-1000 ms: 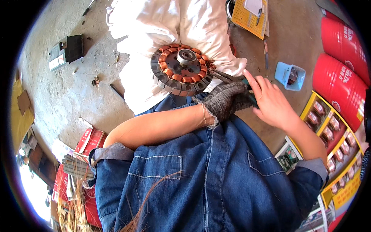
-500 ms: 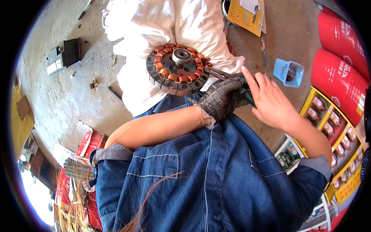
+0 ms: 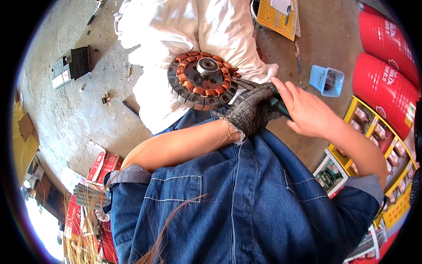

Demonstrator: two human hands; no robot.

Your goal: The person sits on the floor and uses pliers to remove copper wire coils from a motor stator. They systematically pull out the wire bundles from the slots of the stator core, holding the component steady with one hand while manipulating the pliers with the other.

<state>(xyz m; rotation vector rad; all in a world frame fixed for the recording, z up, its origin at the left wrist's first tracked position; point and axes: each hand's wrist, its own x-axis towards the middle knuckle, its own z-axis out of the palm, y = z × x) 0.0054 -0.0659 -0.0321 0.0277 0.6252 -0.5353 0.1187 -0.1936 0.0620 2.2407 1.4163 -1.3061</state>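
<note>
A round dark motor stator (image 3: 204,83) with a ring of copper windings and a central bearing lies on a white cloth (image 3: 162,31) across my lap. Copper wire ends (image 3: 234,71) stick out at its right side. There the metal jaws of dark green-handled pliers (image 3: 278,105) reach in; whether they grip a wire is too small to tell. My left hand (image 3: 248,108), in a dark knitted glove, is wrapped round the pliers close to the stator. My bare right hand (image 3: 307,110) closes over the handles from the right, fingers long against the glove.
On the floor at left are a black-and-grey box (image 3: 72,66) and a dark strip (image 3: 131,108). To the right stand a blue plastic basket (image 3: 318,79), red drums (image 3: 382,88) and a yellow rack (image 3: 356,100) of packaged parts. A yellow clipboard (image 3: 272,20) lies at far right.
My right elbow has swung slightly outward and my right hand has shifted a little on the handles. The stator and my left hand have barely moved.
</note>
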